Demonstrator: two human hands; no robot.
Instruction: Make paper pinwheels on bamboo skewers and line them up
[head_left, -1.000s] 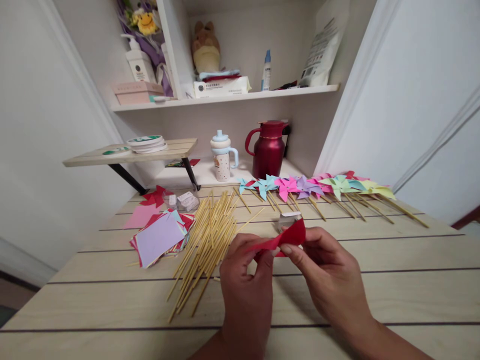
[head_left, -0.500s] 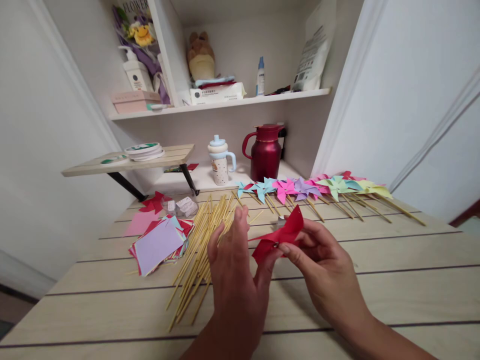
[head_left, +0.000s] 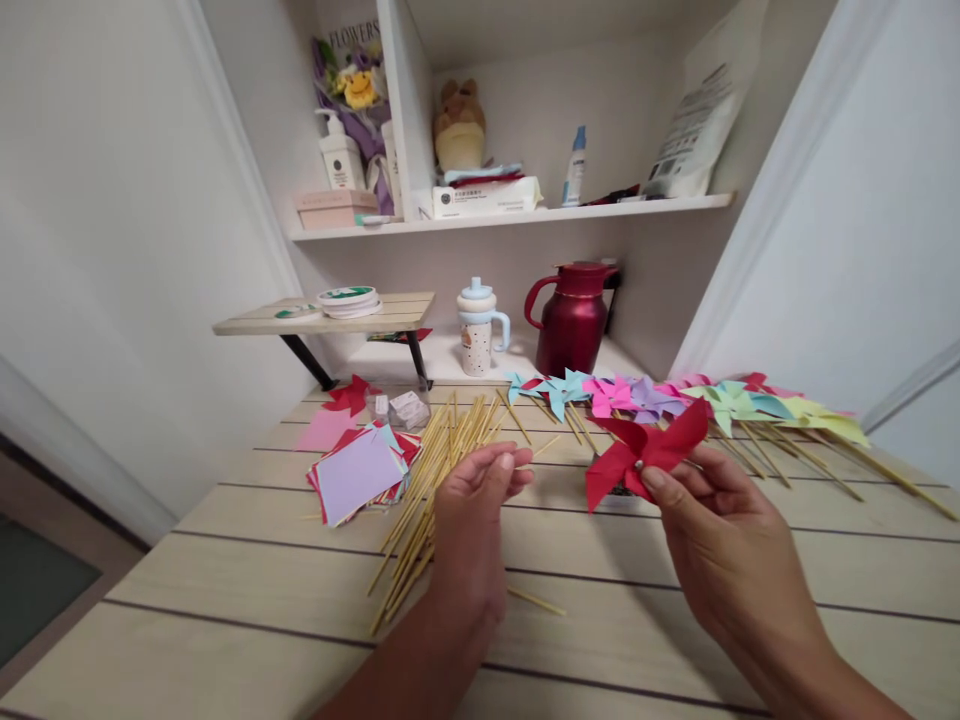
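Observation:
My right hand (head_left: 724,520) holds a red paper pinwheel (head_left: 664,445) above the table, its thumb against the pin at the pinwheel's centre. Left of it, my left hand (head_left: 480,510) is raised over the right side of a pile of bamboo sticks (head_left: 420,500). Its thumb and fingertips are pinched together, and I cannot make out whether something small is between them. Behind the red pinwheel, a small container (head_left: 626,495) with dark bits is mostly hidden. A loose stick (head_left: 536,601) lies just right of my left wrist.
Stacked coloured paper sheets (head_left: 360,478) lie left of the sticks, near small clear packets (head_left: 409,408). Finished pinwheels on sticks (head_left: 649,398) line the table's back right. Behind stand a cup (head_left: 477,335), a red jug (head_left: 574,325) and a small raised shelf (head_left: 405,312).
My hands have moved apart. The left has let go of the red pinwheel and closed into a pinch; the right has turned the pinwheel to face me. The view has shifted left.

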